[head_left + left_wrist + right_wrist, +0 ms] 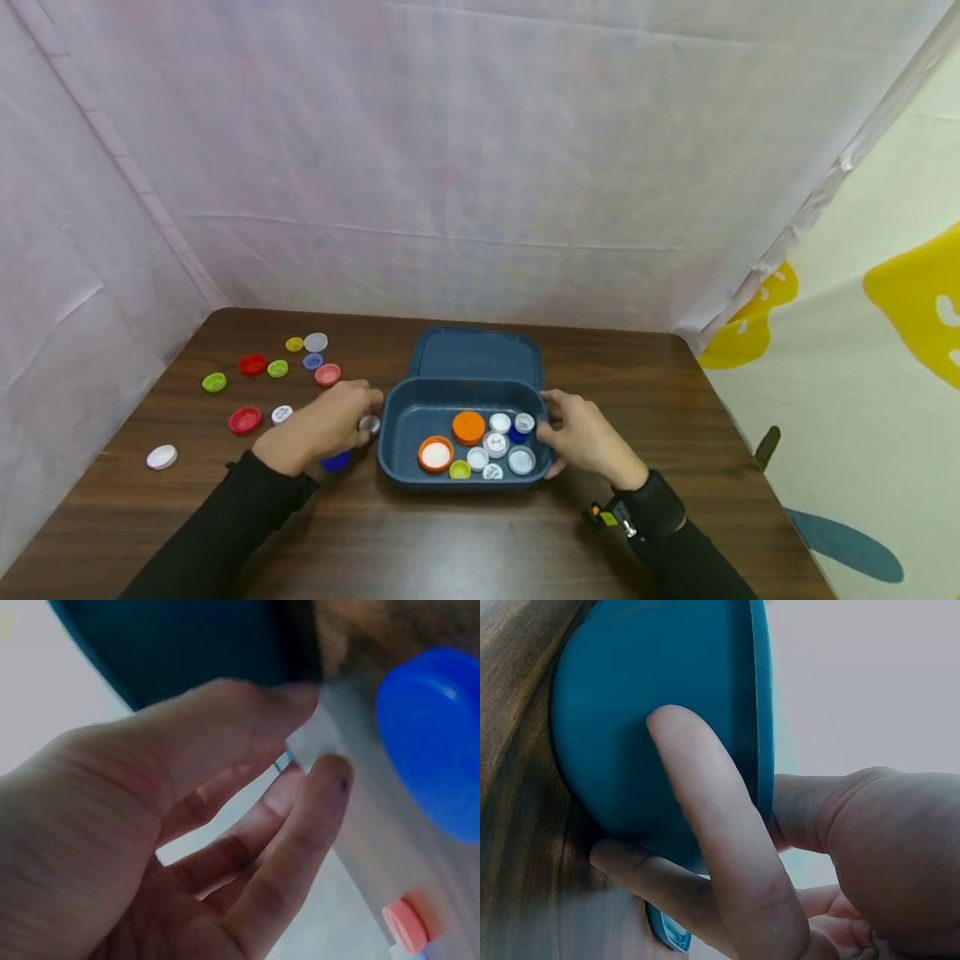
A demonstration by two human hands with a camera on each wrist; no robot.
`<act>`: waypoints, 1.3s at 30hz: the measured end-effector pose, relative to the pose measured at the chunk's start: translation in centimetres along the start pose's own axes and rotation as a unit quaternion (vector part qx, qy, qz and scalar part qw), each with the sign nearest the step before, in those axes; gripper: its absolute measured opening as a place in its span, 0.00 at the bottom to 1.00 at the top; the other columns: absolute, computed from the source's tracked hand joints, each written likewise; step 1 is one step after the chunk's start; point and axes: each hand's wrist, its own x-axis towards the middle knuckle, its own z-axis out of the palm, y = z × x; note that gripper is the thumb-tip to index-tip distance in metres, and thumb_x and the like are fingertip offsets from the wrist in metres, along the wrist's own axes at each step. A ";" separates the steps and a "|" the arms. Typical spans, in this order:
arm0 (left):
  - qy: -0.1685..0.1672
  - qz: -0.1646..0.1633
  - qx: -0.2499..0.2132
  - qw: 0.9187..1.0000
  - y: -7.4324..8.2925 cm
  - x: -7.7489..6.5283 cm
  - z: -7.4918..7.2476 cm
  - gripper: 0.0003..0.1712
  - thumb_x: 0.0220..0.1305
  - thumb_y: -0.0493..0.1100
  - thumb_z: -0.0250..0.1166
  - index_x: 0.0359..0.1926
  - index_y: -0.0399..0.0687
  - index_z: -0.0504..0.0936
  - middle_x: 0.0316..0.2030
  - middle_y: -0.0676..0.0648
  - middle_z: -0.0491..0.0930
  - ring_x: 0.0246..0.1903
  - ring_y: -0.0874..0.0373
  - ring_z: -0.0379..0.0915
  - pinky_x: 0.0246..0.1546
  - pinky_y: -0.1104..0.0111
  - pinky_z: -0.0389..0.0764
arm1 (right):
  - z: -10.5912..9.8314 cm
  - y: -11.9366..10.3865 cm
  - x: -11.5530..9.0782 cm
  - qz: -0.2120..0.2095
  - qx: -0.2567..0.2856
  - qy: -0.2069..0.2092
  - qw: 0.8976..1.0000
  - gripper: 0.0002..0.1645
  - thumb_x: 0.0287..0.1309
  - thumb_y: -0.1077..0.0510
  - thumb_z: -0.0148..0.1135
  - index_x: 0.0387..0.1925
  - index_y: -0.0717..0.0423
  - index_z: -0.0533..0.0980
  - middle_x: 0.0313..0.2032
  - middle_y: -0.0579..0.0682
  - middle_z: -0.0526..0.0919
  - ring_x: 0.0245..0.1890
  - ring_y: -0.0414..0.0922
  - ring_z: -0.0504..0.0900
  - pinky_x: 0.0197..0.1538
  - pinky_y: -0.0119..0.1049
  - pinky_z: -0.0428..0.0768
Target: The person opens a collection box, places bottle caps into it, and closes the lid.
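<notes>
A dark blue box (pixel 399 479) with its lid (pixel 477 353) folded back stands mid-table. Inside lie several bottle caps, among them an orange cap (pixel 468 427) and a white cap with an orange rim (pixel 436 455). Just left of the box, my left hand (pixel 322 421) pinches a pale, see-through bottle cap (pixel 369 424) between thumb and finger. A blue cap (pixel 435 742) lies on the table close to that hand, partly hidden by it in the head view. My right hand (pixel 588 433) grips the box's right rim, thumb over the edge and fingers along the outer wall (pixel 615 735).
More caps lie spread over the left of the wooden table (pixel 480 550), including a red cap (pixel 244 420), a white cap (pixel 161 457), a green cap (pixel 214 382) and a pink cap (pixel 327 374). White cloth (pixel 450 167) hangs behind the table.
</notes>
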 end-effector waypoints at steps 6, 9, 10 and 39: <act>0.069 -0.014 -0.017 0.997 0.1 -0.4 -0.6 0.16 0.68 0.34 0.84 0.54 0.41 0.90 0.49 0.40 0.87 0.47 0.49 0.87 0.56 0.48 0.97 | 0.0 0.0 -0.1 0.000 0.004 0.001 1.000 0.38 0.76 0.69 0.66 0.83 0.70 0.71 0.63 0.76 0.90 0.27 0.49 0.95 0.27 0.51 0.94; 0.132 0.017 -0.008 0.991 0.3 -0.4 -0.7 0.15 0.68 0.31 0.83 0.53 0.40 0.91 0.48 0.39 0.87 0.45 0.49 0.88 0.53 0.50 0.97 | 0.0 0.0 -0.1 0.000 0.002 0.000 1.000 0.38 0.76 0.69 0.66 0.83 0.70 0.71 0.63 0.76 0.90 0.26 0.49 0.95 0.27 0.51 0.94; 0.153 0.030 -0.006 0.988 0.4 -0.4 -0.7 0.15 0.68 0.31 0.83 0.53 0.39 0.91 0.48 0.39 0.87 0.44 0.49 0.87 0.50 0.51 0.97 | 0.0 0.0 -0.1 0.000 0.001 0.001 1.000 0.38 0.76 0.69 0.66 0.83 0.70 0.71 0.63 0.76 0.90 0.26 0.49 0.94 0.27 0.51 0.94; 0.136 0.082 0.003 0.987 4.7 0.0 2.2 0.17 0.72 0.37 0.83 0.59 0.44 0.93 0.57 0.42 0.87 0.51 0.52 0.85 0.59 0.56 0.96 | 0.2 0.1 -0.2 -0.007 -0.006 0.008 1.000 0.38 0.75 0.70 0.66 0.82 0.72 0.70 0.63 0.77 0.90 0.24 0.48 0.94 0.26 0.50 0.94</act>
